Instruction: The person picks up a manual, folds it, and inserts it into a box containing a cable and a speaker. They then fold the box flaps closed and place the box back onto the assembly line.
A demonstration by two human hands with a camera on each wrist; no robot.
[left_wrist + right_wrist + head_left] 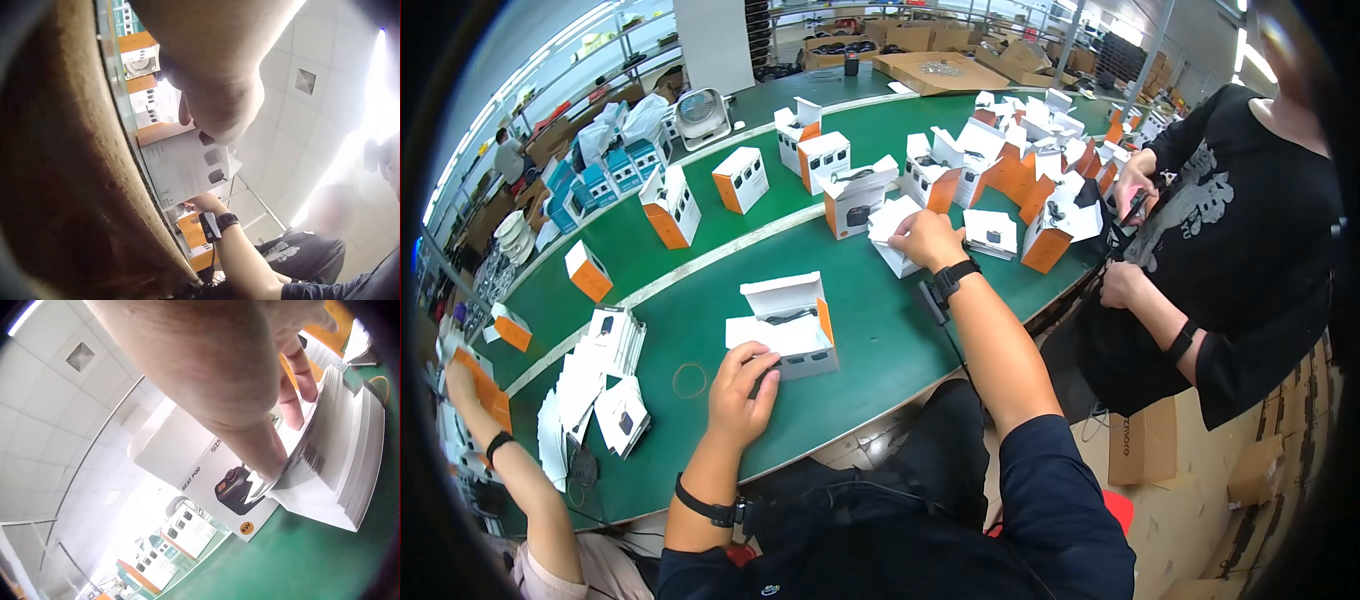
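Note:
Before me an open white-and-orange box (808,358) stands on the green table, its lid raised and a black cable (792,317) inside. My left hand (742,393) holds its near left corner, fingers on the side and thumb at the front panel. Farther right, my right hand (930,240) is at a stack of white booklets (350,444), thumb and fingers pinching the top one. In the right wrist view a box printed with a black speaker (234,490) stands right behind that stack. A smaller booklet pile (990,233) lies to the right of this hand.
Fanned stacks of booklets (585,390) lie left, near a rubber band (690,380). Several boxes (670,208) stand along the far side, with many open ones (1025,165) crowded right. A person in black (1250,240) stands at right; another person's arm (530,490) reaches in at left.

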